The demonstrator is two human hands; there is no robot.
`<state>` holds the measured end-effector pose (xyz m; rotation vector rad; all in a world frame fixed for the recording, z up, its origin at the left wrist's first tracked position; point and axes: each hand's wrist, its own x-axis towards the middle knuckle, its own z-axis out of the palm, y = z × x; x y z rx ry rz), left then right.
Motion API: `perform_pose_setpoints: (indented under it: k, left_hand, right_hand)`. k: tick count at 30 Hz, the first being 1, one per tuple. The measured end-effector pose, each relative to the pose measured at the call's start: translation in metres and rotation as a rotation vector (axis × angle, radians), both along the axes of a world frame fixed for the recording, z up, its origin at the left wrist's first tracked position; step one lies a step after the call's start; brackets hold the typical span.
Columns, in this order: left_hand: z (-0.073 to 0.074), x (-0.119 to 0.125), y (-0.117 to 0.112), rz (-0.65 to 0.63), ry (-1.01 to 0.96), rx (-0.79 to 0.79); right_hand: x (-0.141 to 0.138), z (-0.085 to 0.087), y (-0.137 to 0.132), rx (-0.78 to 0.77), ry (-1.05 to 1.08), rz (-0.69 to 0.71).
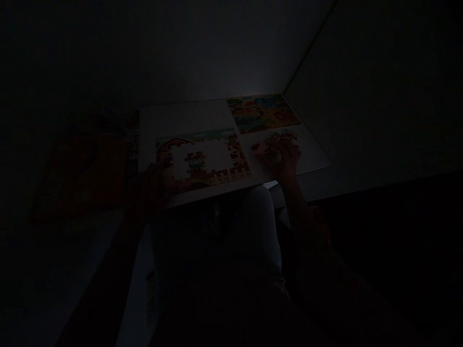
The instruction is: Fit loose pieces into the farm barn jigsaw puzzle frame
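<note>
The scene is very dark. A partly assembled jigsaw puzzle [195, 185] with a farm picture lies on a white board [181, 115]. Its border is joined around a bare white middle, where a small joined cluster of pieces [195, 161] sits. My left hand [148, 188] is at the board's left front edge, over the puzzle's lower left corner; shadow hides most of its fingers. To the right of the puzzle, my right hand [284, 159] has bent fingers closed on a puzzle piece [259, 147]. Several loose pieces [285, 136] lie just beyond those fingers.
A colourful animal picture [264, 113] lies at the board's back right. Left of the board is an orange, flat box-like thing [83, 168], with dim items [112, 118] behind it. A pale wall [217, 53] rises behind the board. My legs [253, 226] are below its front edge.
</note>
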<state>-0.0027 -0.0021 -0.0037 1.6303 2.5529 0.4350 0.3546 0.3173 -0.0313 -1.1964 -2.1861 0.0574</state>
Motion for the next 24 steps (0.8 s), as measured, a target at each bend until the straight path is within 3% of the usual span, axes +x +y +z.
perform_pose_setpoints:
  k: [6, 10, 13, 17, 24]
  left_hand:
    - [0.005, 0.008, 0.001, 0.037, 0.000, 0.021]
    - [0.010, 0.012, 0.000, 0.036, -0.019, 0.014]
    - [0.010, 0.012, 0.000, 0.035, -0.026, 0.022]
    - [0.007, 0.010, 0.000, 0.045, -0.019, 0.017]
    - [0.007, 0.009, 0.000, 0.027, -0.016, -0.002]
  right_hand:
    - [-0.016, 0.032, -0.061, 0.123, 0.122, 0.283]
    - [-0.029, 0.060, -0.096, 0.066, 0.007, 0.260]
    - [-0.034, 0.072, -0.105, 0.033, -0.056, 0.236]
    - [-0.040, 0.061, -0.104, 0.027, -0.056, 0.237]
    - [-0.059, 0.008, -0.108, -0.122, -0.083, 0.126]
